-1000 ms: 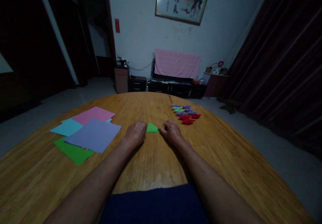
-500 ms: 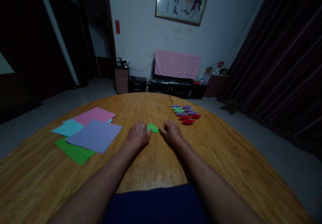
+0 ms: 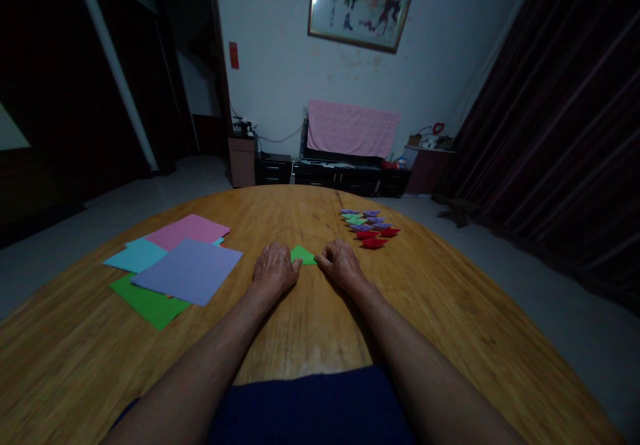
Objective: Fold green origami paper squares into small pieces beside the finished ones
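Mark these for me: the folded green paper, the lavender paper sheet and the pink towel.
Folded green paper (image 3: pixel 303 256): head view, middle of its exposed face.
Lavender paper sheet (image 3: pixel 189 270): head view, middle of its upper surface.
Pink towel (image 3: pixel 351 128): head view, middle of its hanging front.

Left hand (image 3: pixel 275 268) with thumb (image 3: pixel 297 266) now out at left end of folded green paper (image 3: pixel 304 256)

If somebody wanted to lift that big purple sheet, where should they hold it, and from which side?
Probably pinch the purple sheet at its right-hand corner, coming from the right, where the left hand is close by. The sheet looks thin and flat, nothing covers it, and that corner juts past the pink sheet and green sheet beneath, over the table.
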Demonstrator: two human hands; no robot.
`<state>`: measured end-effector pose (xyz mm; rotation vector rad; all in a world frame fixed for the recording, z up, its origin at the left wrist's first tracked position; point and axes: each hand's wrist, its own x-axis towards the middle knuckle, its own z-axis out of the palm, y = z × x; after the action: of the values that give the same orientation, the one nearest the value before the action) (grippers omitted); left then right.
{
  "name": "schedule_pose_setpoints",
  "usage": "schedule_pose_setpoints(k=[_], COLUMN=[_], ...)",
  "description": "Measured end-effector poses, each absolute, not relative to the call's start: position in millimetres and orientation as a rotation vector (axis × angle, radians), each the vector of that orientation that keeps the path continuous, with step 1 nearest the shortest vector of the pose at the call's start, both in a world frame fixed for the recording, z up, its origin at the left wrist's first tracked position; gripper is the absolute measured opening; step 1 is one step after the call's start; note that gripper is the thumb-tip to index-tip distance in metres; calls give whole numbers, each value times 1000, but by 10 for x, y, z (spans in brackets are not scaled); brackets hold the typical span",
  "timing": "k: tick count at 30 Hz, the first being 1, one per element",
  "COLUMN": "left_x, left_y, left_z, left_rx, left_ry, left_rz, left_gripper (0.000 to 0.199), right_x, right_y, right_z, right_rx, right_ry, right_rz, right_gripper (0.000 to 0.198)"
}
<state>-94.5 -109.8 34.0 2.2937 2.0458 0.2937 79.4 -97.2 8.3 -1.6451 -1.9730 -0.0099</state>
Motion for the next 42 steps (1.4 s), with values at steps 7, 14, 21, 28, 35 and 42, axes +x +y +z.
schedule_pose_setpoints(k=[7, 14, 21, 28, 35, 42], left_x=[-1123, -1333, -1410, -1071, -1044, -1102], left_y=[-1054, -984, -978, -1032, -1008, -1034], left_z=[368, 436, 528, 500, 363, 345], left_rx=[2240, 2144, 2138, 2320, 2372, 2454], left_ry=[2071, 2038, 2141, 1799, 1702, 1578], left_rz=[238, 168, 249, 573, 420, 366], left_gripper=[41, 34, 28, 26, 27, 32], right_x=[800, 829, 830, 816, 800, 800], right_y=[-955, -939, -933, -934, -948, -951], right_z=[41, 19, 12, 11, 38, 52], right_rx=[-1626, -1576, -1586, -1613, -1638, -1627], right_ry=[-1974, -2010, -2005, -1981, -1966, -1960], right_rz=[-45, -59, -33, -53, -32, 8], right_gripper=[15, 14, 14, 12, 14, 13])
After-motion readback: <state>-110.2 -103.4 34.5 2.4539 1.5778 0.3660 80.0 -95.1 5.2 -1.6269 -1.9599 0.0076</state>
